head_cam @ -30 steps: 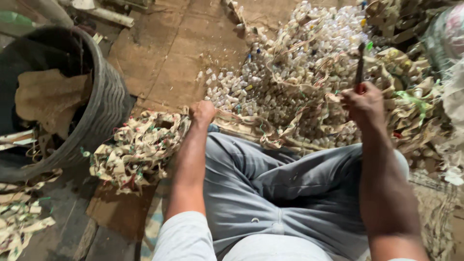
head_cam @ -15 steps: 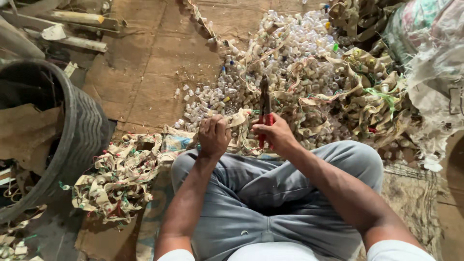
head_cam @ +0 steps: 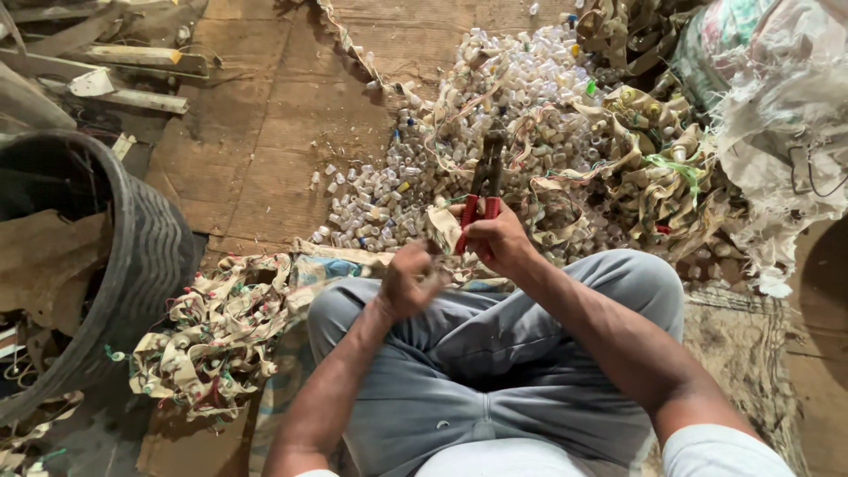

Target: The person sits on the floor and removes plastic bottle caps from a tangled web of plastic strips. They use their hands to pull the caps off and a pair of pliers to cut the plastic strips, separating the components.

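Note:
I sit cross-legged in grey trousers. My right hand [head_cam: 496, 240] grips red-handled pliers [head_cam: 484, 181] whose jaws point away from me over a heap of small white plastic caps [head_cam: 450, 132]. Just left of the handles, my left hand [head_cam: 408, 281] is blurred and closed on a pale strip of fabric tape [head_cam: 439, 228] that runs up to the pliers. Long tan strips studded with caps [head_cam: 645, 159] tangle over the heap to the right.
A pile of emptied strips [head_cam: 212, 331] lies by my left knee. A black ribbed tub [head_cam: 132, 256] holding cardboard stands at left, with wooden planks [head_cam: 132, 62] behind it. White torn sacks [head_cam: 777, 115] sit at right. Brown cardboard [head_cam: 283, 132] covers the floor.
My right hand has brought the pliers down from the raised right side to the middle. My left hand has come up to meet it and taken hold of the strip.

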